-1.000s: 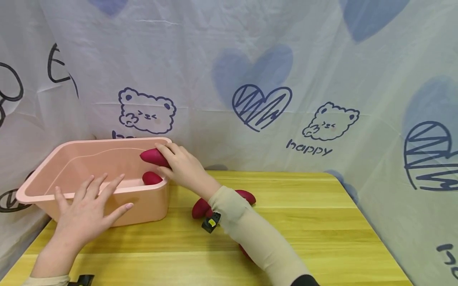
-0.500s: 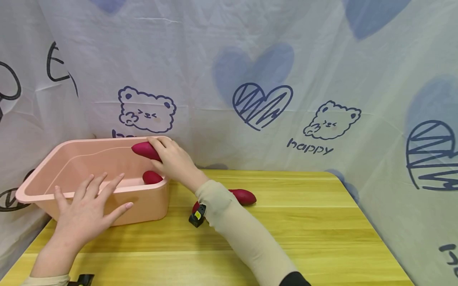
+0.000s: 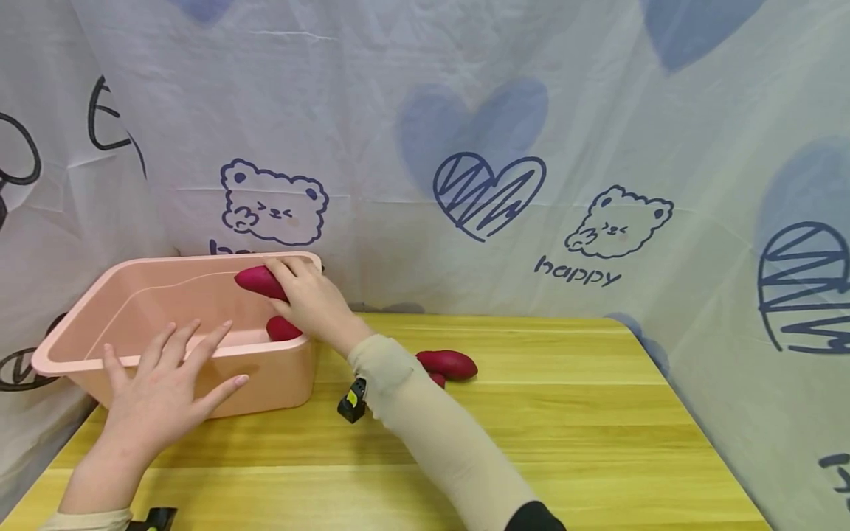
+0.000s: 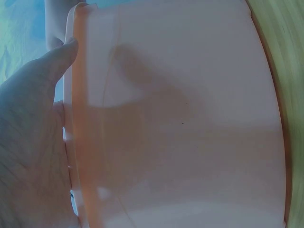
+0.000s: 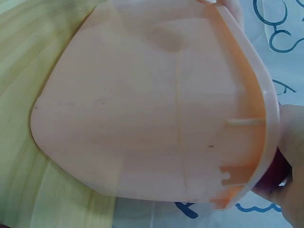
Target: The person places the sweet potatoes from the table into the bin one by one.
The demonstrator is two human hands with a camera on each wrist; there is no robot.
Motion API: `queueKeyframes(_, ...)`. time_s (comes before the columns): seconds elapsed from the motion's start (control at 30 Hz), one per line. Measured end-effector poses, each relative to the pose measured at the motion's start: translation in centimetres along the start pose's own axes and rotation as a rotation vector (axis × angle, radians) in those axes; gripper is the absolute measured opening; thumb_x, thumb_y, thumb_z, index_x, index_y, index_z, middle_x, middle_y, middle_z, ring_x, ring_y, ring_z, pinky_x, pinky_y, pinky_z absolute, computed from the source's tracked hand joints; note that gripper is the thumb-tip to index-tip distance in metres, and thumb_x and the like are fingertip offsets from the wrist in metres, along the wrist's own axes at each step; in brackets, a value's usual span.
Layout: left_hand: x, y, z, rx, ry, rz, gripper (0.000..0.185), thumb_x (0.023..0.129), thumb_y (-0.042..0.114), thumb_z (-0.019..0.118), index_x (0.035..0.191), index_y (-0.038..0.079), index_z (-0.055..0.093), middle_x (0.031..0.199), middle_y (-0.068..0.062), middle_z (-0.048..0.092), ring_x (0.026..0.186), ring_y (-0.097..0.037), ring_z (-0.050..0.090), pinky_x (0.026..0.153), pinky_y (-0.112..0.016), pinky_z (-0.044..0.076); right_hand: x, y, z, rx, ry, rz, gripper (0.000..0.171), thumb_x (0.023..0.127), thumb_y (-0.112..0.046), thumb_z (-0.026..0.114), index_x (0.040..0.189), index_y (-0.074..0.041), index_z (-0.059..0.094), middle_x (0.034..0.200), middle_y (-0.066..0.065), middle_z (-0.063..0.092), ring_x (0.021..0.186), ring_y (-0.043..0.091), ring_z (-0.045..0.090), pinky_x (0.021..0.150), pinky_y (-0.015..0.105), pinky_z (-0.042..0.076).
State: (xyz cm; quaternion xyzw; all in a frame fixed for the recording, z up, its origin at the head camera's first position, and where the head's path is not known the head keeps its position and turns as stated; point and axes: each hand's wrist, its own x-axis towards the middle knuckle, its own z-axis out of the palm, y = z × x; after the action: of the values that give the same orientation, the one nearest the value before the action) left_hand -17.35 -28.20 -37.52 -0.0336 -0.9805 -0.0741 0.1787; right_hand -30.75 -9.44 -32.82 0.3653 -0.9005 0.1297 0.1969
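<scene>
A dark red sweet potato (image 3: 261, 282) is gripped by my right hand (image 3: 315, 299), over the right end of the pink plastic tub (image 3: 279, 383). Another sweet potato (image 3: 282, 329) lies inside the tub, partly hidden by its front rim. With fingers spread and fairly straight, my left hand (image 3: 156, 398) rests at the tub's front rim; the left wrist view shows its thumb (image 4: 66, 54) against that rim. In the right wrist view, the tub's outer wall (image 5: 142, 104) fills most of the picture, and a bit of the held sweet potato (image 5: 275, 172) shows beyond the rim.
Right of the tub, a sweet potato (image 3: 450, 364) lies on the wooden table (image 3: 564, 420), with part of another (image 3: 437, 380) beside it, mostly behind my right sleeve (image 3: 432, 420). A patterned white curtain (image 3: 372, 133) hangs behind the table.
My right hand has moved left with the sweet potato, farther over the tub. Its forearm has shifted left too, covering different sweet potatoes on the table. The left hand stays put.
</scene>
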Motion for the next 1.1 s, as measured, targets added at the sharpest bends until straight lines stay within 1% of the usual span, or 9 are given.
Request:
queueKeyframes(0.2,0.0,0.0,0.0,-0.003,0.007,0.007,0.081,0.084,0.07,0.054,0.153,0.036,0.027,0.151,-0.022,0.033,0.139,-0.045,0.022,0.101,-0.074,-0.026,0.3,-0.4,0.5,0.017,-0.018,0.005,0.058,0.095,-0.033,0.061,0.147,-0.02,0.039,0.142,0.001,0.051,0.121,0.017,0.056,0.102,0.029,0.05)
queueKeyframes(0.43,0.0,0.0,0.0,0.001,-0.001,0.001,0.081,0.084,0.071,0.053,0.152,0.032,0.03,0.152,-0.022,0.033,0.139,-0.044,0.022,0.102,-0.074,-0.026,0.4,-0.8,1.0,0.033,-0.064,0.024,0.06,0.096,-0.035,0.059,0.149,-0.023,0.036,0.145,0.0,0.048,0.121,0.015,0.055,0.101,0.029,0.051)
queueKeyframes(0.6,-0.1,0.0,-0.1,0.0,0.002,0.004,0.081,0.085,0.071,0.053,0.152,0.032,0.03,0.152,-0.021,0.033,0.139,-0.044,0.022,0.102,-0.074,-0.026,0.3,-0.9,1.2,0.034,-0.059,0.013,0.06,0.096,-0.037,0.059,0.15,-0.023,0.035,0.143,0.0,0.05,0.12,0.015,0.055,0.101,0.027,0.05)
queueKeyframes(0.8,-0.1,0.0,-0.2,0.004,-0.001,0.006,0.08,0.085,0.071,0.053,0.152,0.033,0.03,0.152,-0.021,0.033,0.14,-0.044,0.022,0.102,-0.075,-0.025,0.2,-0.9,1.4,0.062,-0.066,0.03,0.06,0.097,-0.037,0.058,0.15,-0.024,0.034,0.143,0.0,0.05,0.12,0.013,0.054,0.101,0.026,0.05)
queueKeyframes(1.1,0.0,0.0,-0.2,0.004,-0.006,0.005,0.081,0.085,0.071,0.053,0.153,0.034,0.028,0.152,-0.021,0.033,0.14,-0.044,0.021,0.102,-0.074,-0.026,0.1,-0.9,1.4,0.05,-0.057,0.015,0.06,0.097,-0.037,0.059,0.15,-0.023,0.035,0.142,0.001,0.05,0.119,0.014,0.054,0.101,0.026,0.05)
